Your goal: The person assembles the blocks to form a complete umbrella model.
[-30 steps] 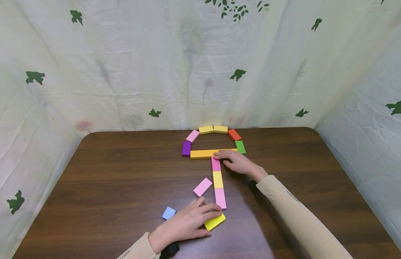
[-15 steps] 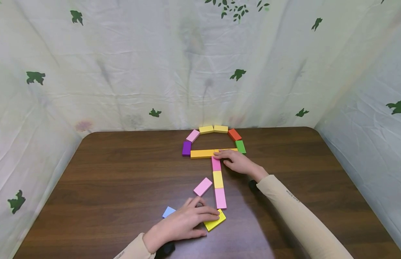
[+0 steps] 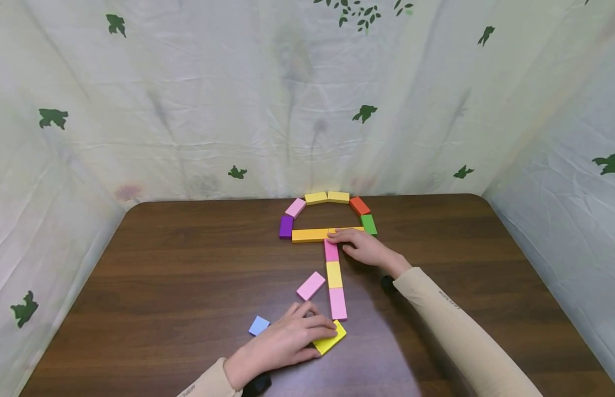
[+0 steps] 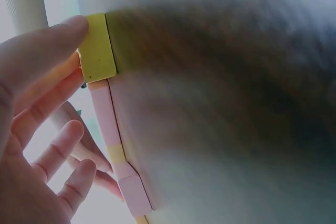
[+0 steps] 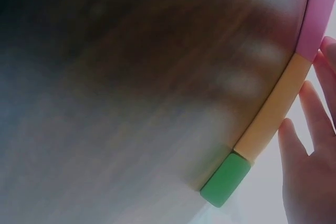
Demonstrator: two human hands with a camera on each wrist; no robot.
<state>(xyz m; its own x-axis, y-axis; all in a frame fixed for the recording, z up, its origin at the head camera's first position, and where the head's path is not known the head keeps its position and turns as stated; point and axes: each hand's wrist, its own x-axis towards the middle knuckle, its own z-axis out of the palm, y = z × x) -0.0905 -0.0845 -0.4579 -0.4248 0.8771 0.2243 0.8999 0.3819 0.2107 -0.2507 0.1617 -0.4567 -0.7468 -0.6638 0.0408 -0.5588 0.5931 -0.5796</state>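
My left hand (image 3: pixel 289 339) pinches a yellow block (image 3: pixel 329 341) at the near end of a column of blocks, its thumb at the block's near corner and fingers over the top. In the left wrist view the thumb meets one end of the yellow block (image 4: pixel 98 51), while two other fingers stay apart from it. The yellow block sits tilted to the column's end pink block (image 3: pixel 338 303). Farther off, my right hand (image 3: pixel 364 248) rests its fingertips on the orange bar (image 3: pixel 309 236) where it meets the column's top pink block (image 3: pixel 331 252). The right fingers look relaxed along the orange bar (image 5: pixel 274 111).
Beyond the bar, purple (image 3: pixel 285 227), pink (image 3: pixel 295 208), yellow (image 3: pixel 315 198), red (image 3: pixel 359 206) and green (image 3: pixel 369 224) blocks form an arch. A loose pink block (image 3: pixel 310 286) and a blue block (image 3: pixel 258 325) lie left of the column on the brown table (image 3: pixel 188 264).
My left fingers have drawn back from the column's end pink block onto the yellow one, and the thumb has come in against the yellow block's near corner. My right hand has stayed put.
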